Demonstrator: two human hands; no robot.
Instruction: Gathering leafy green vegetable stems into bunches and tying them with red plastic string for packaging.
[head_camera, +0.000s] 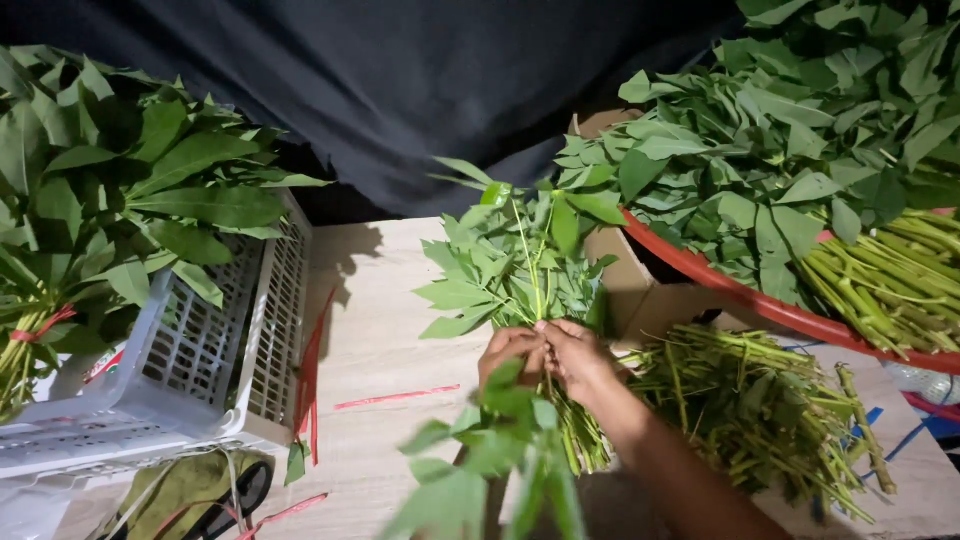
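We held one bunch of leafy green stems (520, 270) upright above the pale wooden table (385, 340), slightly right of the frame centre. Its leaves fanned upward and outward; its cut stems pointed down toward the table edge.

Our left hand (510, 352) was closed around the stems at the gathering point, fingers wrapped tight. Our right hand (578, 358) was closed on the same stems, touching the left hand, with its fingertips pinching at the top of the grip. A second spray of leaves (490, 450) in the near foreground partly hid the left wrist.

Just right of the hands lay a pile of trimmed green stalks (760, 420) on the table. Above it, a red-rimmed round basin (760, 300) held a large heap of loose leaves and stalks (800, 130). A cardboard box (630, 280) stood between the bunch and the basin.

Red tie strips (395, 398) lay flat on the table to the left of the hands. Further left, a white slotted plastic crate (200, 350) carried tied bunches of leaves (110, 190), one bound with a red band. A dark cloth (420, 80) filled the background.
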